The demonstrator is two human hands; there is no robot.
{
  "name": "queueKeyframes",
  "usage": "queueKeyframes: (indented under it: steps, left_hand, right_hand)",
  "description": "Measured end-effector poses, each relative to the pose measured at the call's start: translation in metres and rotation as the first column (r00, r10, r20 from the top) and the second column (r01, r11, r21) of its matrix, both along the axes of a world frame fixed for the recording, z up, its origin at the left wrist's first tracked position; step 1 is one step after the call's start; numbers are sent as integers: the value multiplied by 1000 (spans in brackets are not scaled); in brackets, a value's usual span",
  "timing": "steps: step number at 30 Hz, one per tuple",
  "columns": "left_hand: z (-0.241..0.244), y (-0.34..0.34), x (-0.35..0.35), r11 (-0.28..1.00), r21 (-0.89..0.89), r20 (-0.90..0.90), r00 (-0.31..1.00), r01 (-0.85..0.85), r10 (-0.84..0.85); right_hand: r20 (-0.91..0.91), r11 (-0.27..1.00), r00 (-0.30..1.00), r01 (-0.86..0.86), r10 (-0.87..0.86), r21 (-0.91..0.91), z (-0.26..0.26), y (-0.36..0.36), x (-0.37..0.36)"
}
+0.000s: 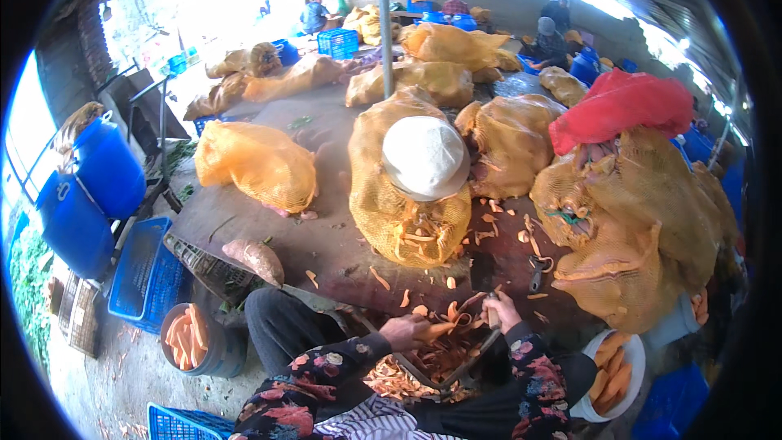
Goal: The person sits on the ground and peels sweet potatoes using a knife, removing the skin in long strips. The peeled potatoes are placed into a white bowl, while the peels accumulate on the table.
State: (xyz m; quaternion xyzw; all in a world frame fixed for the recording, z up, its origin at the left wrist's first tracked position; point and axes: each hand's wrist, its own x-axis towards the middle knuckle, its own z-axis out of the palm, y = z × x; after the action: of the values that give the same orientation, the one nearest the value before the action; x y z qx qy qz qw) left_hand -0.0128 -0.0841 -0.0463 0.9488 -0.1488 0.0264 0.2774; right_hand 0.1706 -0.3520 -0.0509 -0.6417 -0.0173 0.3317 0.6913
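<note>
My left hand (405,331) is closed around a piece of peeled orange root (437,331), seemingly sweet potato, over a tray heaped with peelings (440,359). To its right, my right hand (502,310) grips the handle of a wide-bladed knife (482,274), its dark blade resting over the table edge and pointing away from me. Just beyond, a vegetable peeler (539,275) lies on the table. A large unpeeled sweet potato (256,259) sits at the near left edge. A white cap (426,157) rests on an orange mesh sack (410,226) before me.
More mesh sacks (256,165) stand on the table (330,195), with a red one (623,107) at right. Buckets of peeled pieces stand left (223,351) and right (638,373) of me. Blue crates (140,281) and blue barrels (110,165) are at left. Several people sit farther back.
</note>
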Motion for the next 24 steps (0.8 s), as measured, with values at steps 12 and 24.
queueKeyframes:
  steps: [12, 24]
  left_hand:
    - [-21, 33, 44, 853, 175, 62, 870, -493, 490]
    - [-8, 31, 38, 863, 140, 132, 873, -485, 469]
  right_hand:
    - [412, 990, 901, 130, -139, 52, 89, 38, -71]
    - [641, 609, 222, 200, 735, -768, 111, 111, -76]
